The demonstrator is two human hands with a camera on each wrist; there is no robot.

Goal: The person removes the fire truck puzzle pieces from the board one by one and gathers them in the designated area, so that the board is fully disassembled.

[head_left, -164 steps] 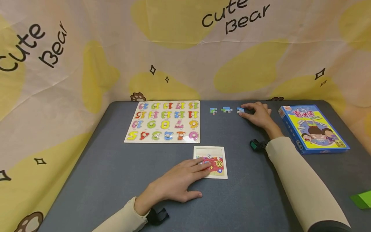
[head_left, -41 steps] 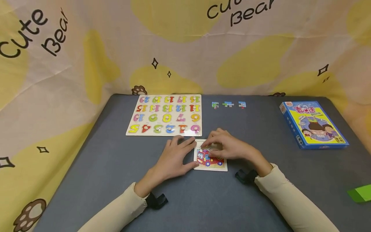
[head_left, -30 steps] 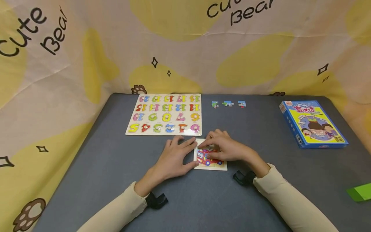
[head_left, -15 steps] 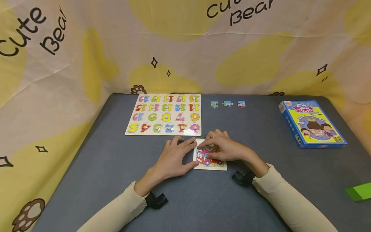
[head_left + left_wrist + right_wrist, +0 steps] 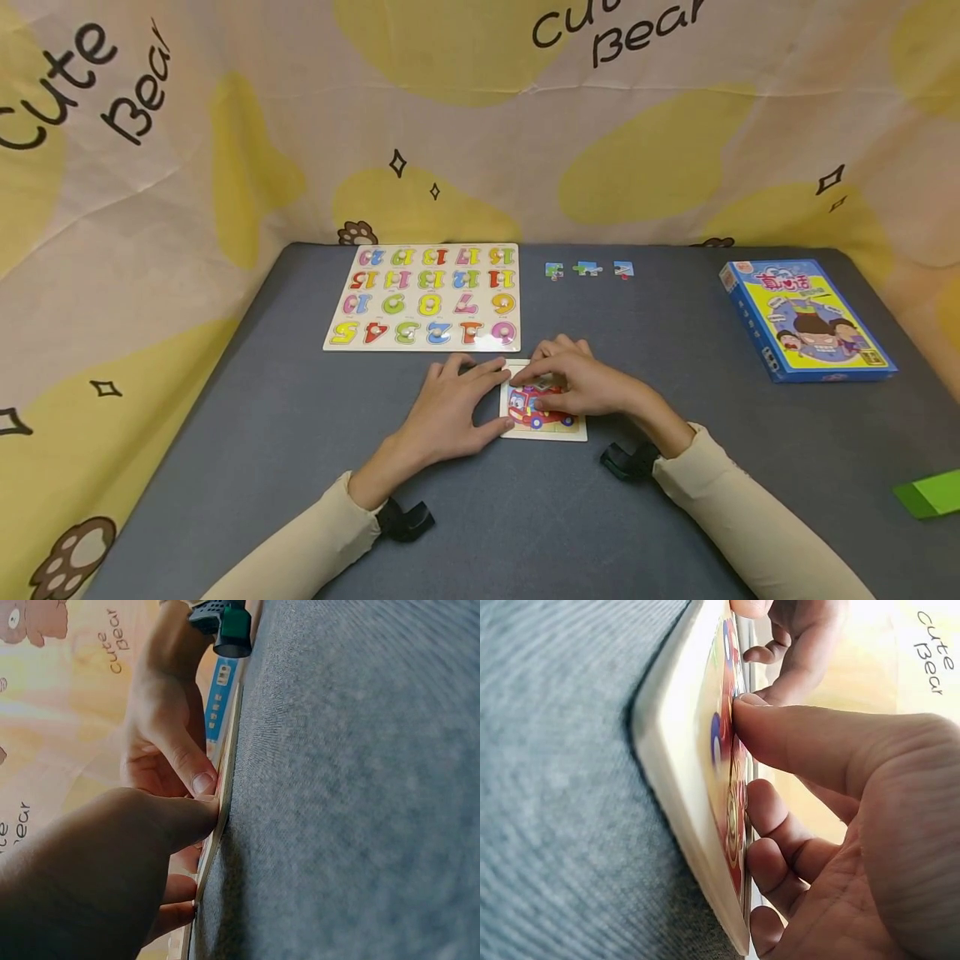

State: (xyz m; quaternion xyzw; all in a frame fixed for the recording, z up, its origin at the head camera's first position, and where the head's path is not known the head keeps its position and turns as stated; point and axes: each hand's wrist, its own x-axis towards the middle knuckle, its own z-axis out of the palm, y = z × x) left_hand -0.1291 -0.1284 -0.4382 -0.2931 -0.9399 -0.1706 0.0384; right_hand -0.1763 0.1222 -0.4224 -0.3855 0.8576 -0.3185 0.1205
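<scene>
A small framed jigsaw puzzle (image 5: 555, 433) with a red cartoon vehicle lies on the table at the centre of the head view. My left hand (image 5: 447, 417) rests at its left edge, fingers spread; the thumb touches the lower left and the fingertips the upper left corner. From the right, my right hand (image 5: 592, 383) reaches over the puzzle, thumb and index finger pinching at a puzzle piece in its left half. That piece is mostly hidden under the fingers. In the right wrist view, the thumb (image 5: 795, 739) presses on the picture's face. Behind lie three loose puzzle pieces (image 5: 588, 268) in a row.
A number board (image 5: 423, 298) with several coloured numerals lies behind my left hand. At the right sits a blue and yellow box (image 5: 813, 325), with a green block (image 5: 933, 493) at the table's right edge. A printed cloth (image 5: 465, 125) hangs behind the grey table (image 5: 525, 533).
My right hand has left the loose pieces at the back and come to the puzzle. My left hand has slid from the picture to its left edge. Over the last second both barely move.
</scene>
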